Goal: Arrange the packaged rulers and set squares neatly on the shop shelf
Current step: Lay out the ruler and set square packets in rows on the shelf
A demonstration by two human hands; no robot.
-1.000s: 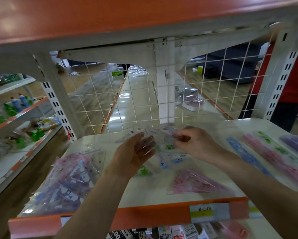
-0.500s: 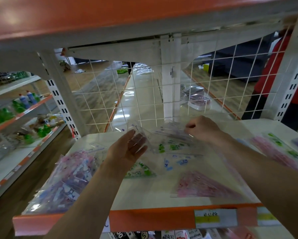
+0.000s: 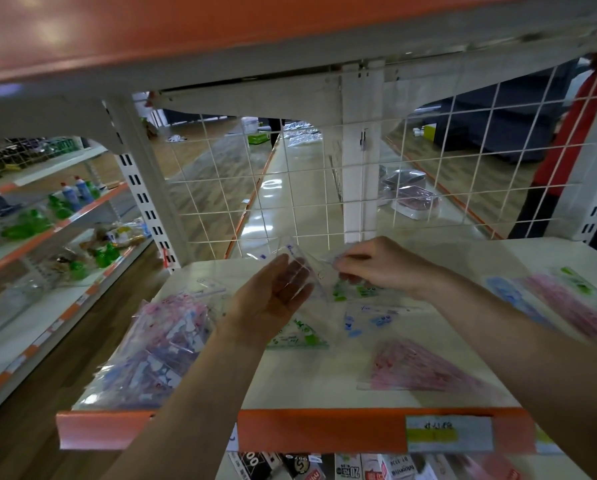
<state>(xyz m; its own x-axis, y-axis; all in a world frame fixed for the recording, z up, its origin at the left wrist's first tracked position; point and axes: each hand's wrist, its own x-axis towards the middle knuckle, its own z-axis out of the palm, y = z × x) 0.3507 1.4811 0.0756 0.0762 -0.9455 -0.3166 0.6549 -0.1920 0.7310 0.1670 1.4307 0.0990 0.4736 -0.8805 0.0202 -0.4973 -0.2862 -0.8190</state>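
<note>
Above the white, orange-edged shop shelf point(image 3: 307, 379), the flat-palmed left hand point(image 3: 276, 294) cradled a clear plastic set-square packet point(image 3: 305, 268) pinched by the right hand point(image 3: 376, 265); lowering it flat and squared onto the green-printed packets point(image 3: 357, 292) seemed wisest.

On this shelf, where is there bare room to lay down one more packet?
Bare: the front strip between green set square, pink packets and orange edge; also the back right, between wire grid and rulers. Crowded: the left pile, and the middle, where the right hand pinches a clear packet.
</note>
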